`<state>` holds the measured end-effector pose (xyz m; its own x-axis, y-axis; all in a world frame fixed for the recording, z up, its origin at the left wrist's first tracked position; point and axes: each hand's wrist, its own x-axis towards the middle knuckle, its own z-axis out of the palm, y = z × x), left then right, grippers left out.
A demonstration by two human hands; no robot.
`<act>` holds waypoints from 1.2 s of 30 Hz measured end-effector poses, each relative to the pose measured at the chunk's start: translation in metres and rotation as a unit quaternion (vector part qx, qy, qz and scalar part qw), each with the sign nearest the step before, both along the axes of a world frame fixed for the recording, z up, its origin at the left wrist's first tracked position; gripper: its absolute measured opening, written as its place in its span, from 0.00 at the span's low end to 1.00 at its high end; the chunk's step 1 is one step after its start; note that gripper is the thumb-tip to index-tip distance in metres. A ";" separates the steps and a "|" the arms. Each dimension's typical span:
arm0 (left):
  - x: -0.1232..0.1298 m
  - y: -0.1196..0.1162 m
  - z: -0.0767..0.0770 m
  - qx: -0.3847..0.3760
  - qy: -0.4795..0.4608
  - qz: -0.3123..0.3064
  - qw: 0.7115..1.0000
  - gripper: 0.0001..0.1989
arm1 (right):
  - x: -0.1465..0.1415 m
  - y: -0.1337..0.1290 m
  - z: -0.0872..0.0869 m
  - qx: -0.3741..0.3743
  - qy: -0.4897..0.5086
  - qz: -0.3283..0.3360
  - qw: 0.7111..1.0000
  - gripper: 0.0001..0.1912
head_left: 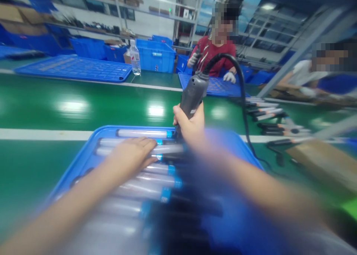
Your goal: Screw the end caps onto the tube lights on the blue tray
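From the head view, I see my left hand (131,154) lying flat and open across clear tubes with blue bands (142,133), which sit side by side in a blue tray (111,130) on the near part of a green conveyor belt (72,106). My right hand (189,124) grips a grey corded electric screwdriver (193,93) just above the tubes.

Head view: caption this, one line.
Left hand rests on blue-banded clear tubes in a blue tray; right hand grips a corded grey power tool.
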<state>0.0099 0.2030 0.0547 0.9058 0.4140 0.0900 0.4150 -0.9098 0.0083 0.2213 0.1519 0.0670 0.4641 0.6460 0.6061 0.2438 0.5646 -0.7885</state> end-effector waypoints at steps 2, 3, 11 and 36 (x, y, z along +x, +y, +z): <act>0.001 -0.001 0.001 -0.001 0.010 0.005 1.000 0.11 | 0.000 0.000 -0.001 -0.002 0.003 0.002 1.000 0.17; 0.001 -0.001 0.001 -0.003 0.013 0.007 1.000 0.11 | 0.000 0.001 -0.001 -0.001 0.005 0.002 1.000 0.17; -0.001 0.005 -0.004 0.011 -0.021 -0.021 1.000 0.17 | 0.002 -0.003 0.007 0.042 0.023 0.009 0.999 0.17; 0.064 0.014 0.012 -0.111 -0.054 -0.085 0.989 0.17 | 0.008 -0.090 0.062 0.035 0.068 -0.048 0.996 0.11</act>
<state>0.0738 0.2172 0.0666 0.9541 0.2769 0.1141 0.2420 -0.9372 0.2512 0.2291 0.0617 0.1286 0.6020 0.5528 0.5762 0.1937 0.5990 -0.7770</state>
